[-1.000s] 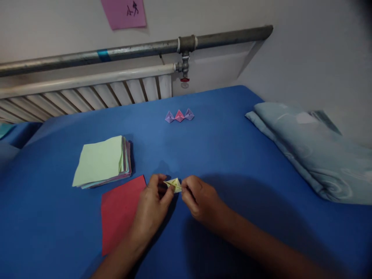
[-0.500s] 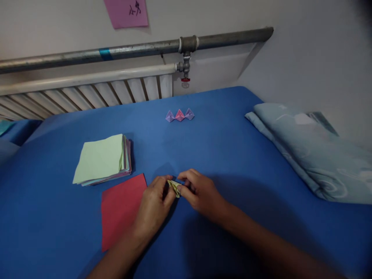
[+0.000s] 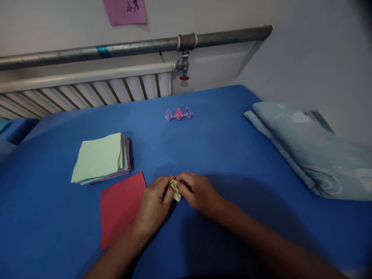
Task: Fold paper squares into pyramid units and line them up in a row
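Observation:
A small folded piece of yellow paper point(image 3: 175, 190) is between my two hands, just above the blue surface point(image 3: 215, 143). My left hand point(image 3: 155, 201) pinches its left side between thumb and fingers. On its right side, my right hand point(image 3: 197, 190) grips it the same way, with the thumb at its front. The fingertips hide part of the folds. Beside my left hand, a red paper sheet point(image 3: 120, 207) lies flat, partly covered by my left wrist and forearm.
A stack of coloured paper, light green on top point(image 3: 99, 157), lies at the left. Three small folded paper pieces point(image 3: 178, 114), purple and pink, form a row further back. A folded light-blue cloth point(image 3: 308, 151) lies at the right. Behind stand a radiator point(image 3: 116, 91) and pipe point(image 3: 136, 48).
The yellow paper has turned and looks more spread between my thumbs. My right hand's fingers have closed in towards my left fingertips. The whole view has shifted slightly.

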Demonstrator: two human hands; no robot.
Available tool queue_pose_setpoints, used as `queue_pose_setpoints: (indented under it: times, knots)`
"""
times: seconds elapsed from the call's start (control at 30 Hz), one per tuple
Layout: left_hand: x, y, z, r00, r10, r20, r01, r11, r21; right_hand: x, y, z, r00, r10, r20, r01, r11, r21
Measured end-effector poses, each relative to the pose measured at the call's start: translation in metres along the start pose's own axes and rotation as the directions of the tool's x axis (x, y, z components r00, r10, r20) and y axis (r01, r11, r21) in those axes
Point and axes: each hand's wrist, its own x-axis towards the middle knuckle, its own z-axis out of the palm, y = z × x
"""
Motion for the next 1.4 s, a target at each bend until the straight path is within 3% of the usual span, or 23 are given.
queue_pose_setpoints:
  times: [0.4, 0.57, 0.83, 0.97, 1.2, 1.4]
  knots:
    - [0.0001, 0.0037, -0.0004, 0.991, -0.132, 0.008, 0.132, 0.985, -0.114, 0.0008, 0.0009, 0.0056, 0.999, 0.001, -0.032, -0.001, 1.000, -0.004]
    - [0.0007, 0.0028, 0.0007, 0.980, -0.198, 0.030, 0.200, 0.959, -0.198, 0.0014, 0.0004, 0.0046, 0.999, -0.005, -0.052, 0.008, 0.998, 0.063]
    - [0.0016, 0.0016, 0.0011, 0.966, -0.251, 0.067, 0.259, 0.904, -0.340, 0.0030, -0.0023, 0.0052, 0.995, 0.091, -0.043, -0.081, 0.977, 0.200]
    - [0.0008, 0.0018, 0.0001, 0.963, -0.262, 0.069, 0.270, 0.905, -0.328, 0.0033, -0.0017, 0.0067, 0.996, 0.089, -0.026, -0.082, 0.977, 0.198]
    - [0.0016, 0.0033, -0.0007, 0.962, -0.265, 0.069, 0.273, 0.920, -0.281, 0.0003, -0.0013, 0.0078, 0.998, -0.060, -0.030, 0.061, 0.997, 0.041]
    - [0.0011, 0.0050, -0.0015, 0.975, -0.215, 0.051, 0.221, 0.956, -0.192, 0.0014, -0.0011, 0.0088, 0.998, -0.040, -0.038, 0.041, 0.999, 0.036]
